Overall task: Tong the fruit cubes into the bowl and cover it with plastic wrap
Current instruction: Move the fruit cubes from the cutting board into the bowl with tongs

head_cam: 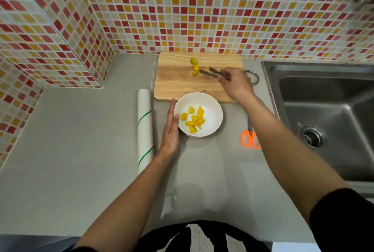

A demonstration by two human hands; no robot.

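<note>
Counter [81, 150]: grey, sink [323, 110] set into its right end, untouched by the task.

Board [182, 84]: wooden, at the counter's back edge against the tiled wall. Three cubes by my count are left on it [196, 69], all near its back edge, left of centre: one apart at the back, two close together in front of it. Blur makes the count unsure.

Wrap [144, 128]: roll lies flat on the counter, just left of the bowl and the board's front-left corner. No film pulled over anything. Cover step not started.

Bowl [212, 114]: white, on the counter touching or slightly overlapping the board's front edge. Roughly eight cubes inside, clustered left of centre. So the transfer looks most of the way done, judging by the split.

Scissors [250, 136]: orange handles, on the counter right of the bowl, partly under the right forearm. Idle.

Left hand [171, 130]: flat, fingers straight and pressed together, laid against the bowl's left wall, steadying it.

Right hand [234, 84]: over the board's right side, fingers curled round the tongs [210, 72].

Tongs: tips at the two front cubes, arms slightly apart. Can't tell if a cube is clamped yet.

Left to do: last cubes into the bowl, then tongs down, pull wrap, cut, seal.
</note>
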